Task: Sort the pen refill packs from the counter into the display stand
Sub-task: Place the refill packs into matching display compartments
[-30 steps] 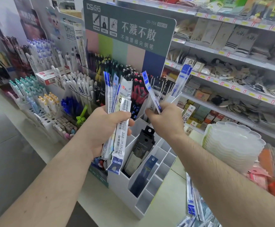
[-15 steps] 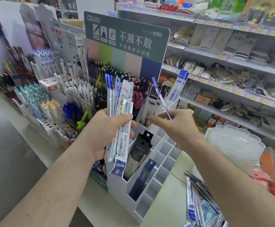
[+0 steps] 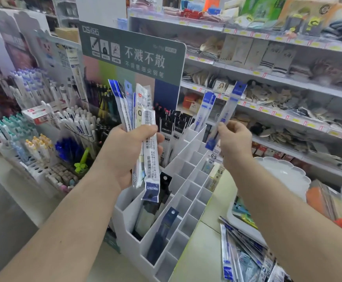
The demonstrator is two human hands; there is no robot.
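Fingers (image 3: 224,129) of right hand (image 3: 234,142) pinching one blue refill pack (image 3: 227,110) above white display stand (image 3: 188,192). Left hand (image 3: 128,153) curled round fanned bundle of packs (image 3: 139,123). More packs (image 3: 239,255) heaped on tabletop (image 3: 200,247), lower right.

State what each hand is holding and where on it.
Left hand grips a fanned bunch of refill packs around their middle. Right hand pinches one blue refill pack near its lower end.

left hand (image 3: 125,153) grips a fan of refill packs (image 3: 143,127) above the white display stand (image 3: 188,192); right hand (image 3: 234,143) pinches one blue pack (image 3: 226,117) upright; more packs (image 3: 239,255) lie on the worktop (image 3: 202,247).
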